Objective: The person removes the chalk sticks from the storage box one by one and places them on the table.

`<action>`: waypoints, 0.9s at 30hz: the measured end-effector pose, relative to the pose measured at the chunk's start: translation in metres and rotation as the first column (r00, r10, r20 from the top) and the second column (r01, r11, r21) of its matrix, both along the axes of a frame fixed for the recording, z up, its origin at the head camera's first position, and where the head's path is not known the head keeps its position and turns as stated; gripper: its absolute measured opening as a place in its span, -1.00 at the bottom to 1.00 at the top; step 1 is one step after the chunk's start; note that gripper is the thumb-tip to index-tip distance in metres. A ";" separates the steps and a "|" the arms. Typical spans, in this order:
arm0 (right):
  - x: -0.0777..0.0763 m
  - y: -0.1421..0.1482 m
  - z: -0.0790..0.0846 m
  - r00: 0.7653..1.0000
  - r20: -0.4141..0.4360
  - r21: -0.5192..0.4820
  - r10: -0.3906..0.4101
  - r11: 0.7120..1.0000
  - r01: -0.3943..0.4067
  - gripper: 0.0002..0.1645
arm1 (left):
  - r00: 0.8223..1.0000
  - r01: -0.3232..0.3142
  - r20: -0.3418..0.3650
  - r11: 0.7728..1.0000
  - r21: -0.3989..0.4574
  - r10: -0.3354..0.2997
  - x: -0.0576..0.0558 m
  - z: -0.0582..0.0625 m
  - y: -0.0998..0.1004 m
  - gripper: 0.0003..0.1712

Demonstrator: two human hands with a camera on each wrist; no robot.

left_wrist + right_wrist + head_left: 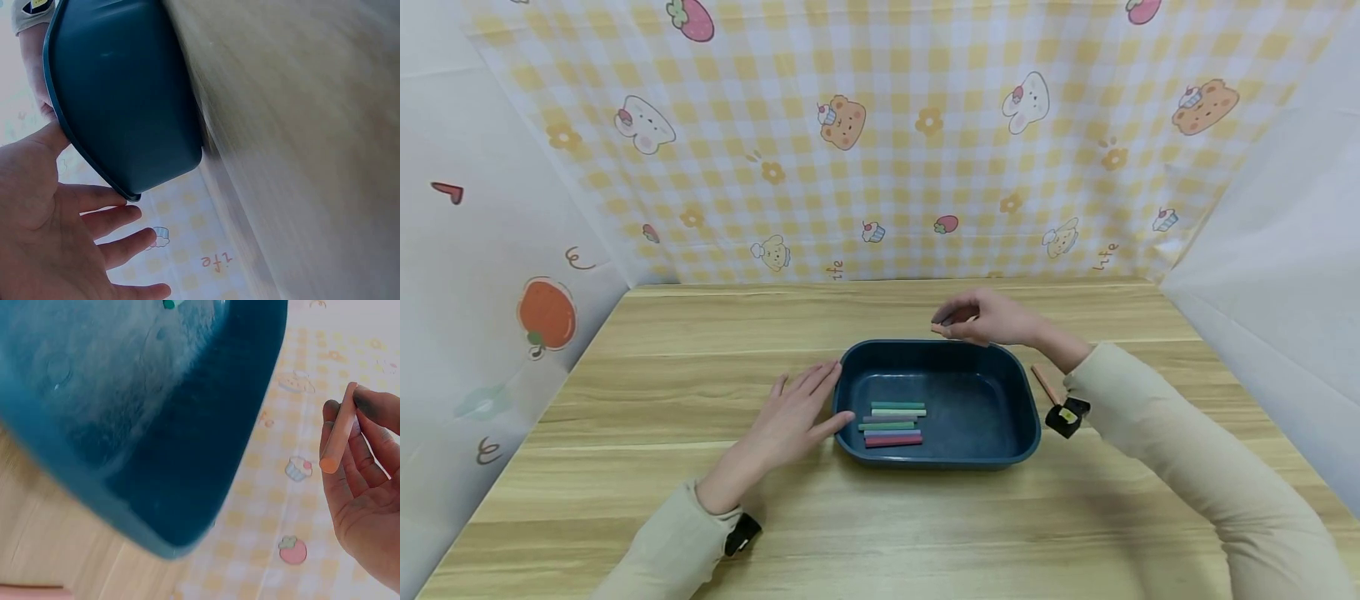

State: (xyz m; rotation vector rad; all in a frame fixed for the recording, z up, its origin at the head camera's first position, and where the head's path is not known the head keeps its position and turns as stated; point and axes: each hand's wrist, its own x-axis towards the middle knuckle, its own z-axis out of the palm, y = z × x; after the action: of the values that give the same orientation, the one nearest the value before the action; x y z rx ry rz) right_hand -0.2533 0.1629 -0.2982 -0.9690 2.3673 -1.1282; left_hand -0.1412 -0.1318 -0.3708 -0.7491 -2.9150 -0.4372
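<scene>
Six coloured sticks (892, 423) lie together on the floor of the blue basin (976, 429) in the head view, near its left end, all running roughly along its long side; laid parallel, they likely take little room and roll less. The left hand (797, 421) rests at the basin's left rim, thumb over the edge, probably to steady it. The right hand (1000, 318) is at the basin's far rim, pinching an orange stick (937, 328) just beyond that rim; its long axis runs nearly along the rim, free end toward the basin's left. A second orange stick (1044, 382) lies to the basin's right, slanting toward its near side.

From the left wrist, that hand grips nothing: its fingers are straight and spread, one touching the basin's rim, the thumb reaching behind it.

From the right wrist, thumb and fingers hold the orange stick outside the basin by one end, which presumably leaves the other free; the stick is tilted, its round free end facing the camera. The fingertips look dark with smudges.
</scene>
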 end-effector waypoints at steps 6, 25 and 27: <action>0.000 0.017 0.004 0.999 -0.042 -0.018 -0.028 0.999 0.028 -0.72 | 1.000 -0.005 0.004 1.000 -0.001 0.005 0.000 0.000 0.000 -0.21; 0.006 0.068 -0.009 0.974 -0.023 -0.027 -0.226 0.974 0.226 -0.63 | 1.000 -0.003 -0.001 1.000 -0.002 0.003 0.001 0.000 0.000 -0.21; 0.007 0.072 -0.010 0.969 -0.015 -0.033 -0.245 0.969 0.244 -0.63 | 1.000 -0.001 -0.003 1.000 -0.001 0.001 0.000 0.000 0.000 -0.21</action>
State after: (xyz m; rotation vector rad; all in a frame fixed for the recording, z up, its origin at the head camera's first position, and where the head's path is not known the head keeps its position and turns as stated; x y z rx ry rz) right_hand -0.2458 0.2345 -0.3081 -0.7129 2.5444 -1.2515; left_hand -0.1407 -0.1320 -0.3710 -0.7470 -2.9130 -0.4341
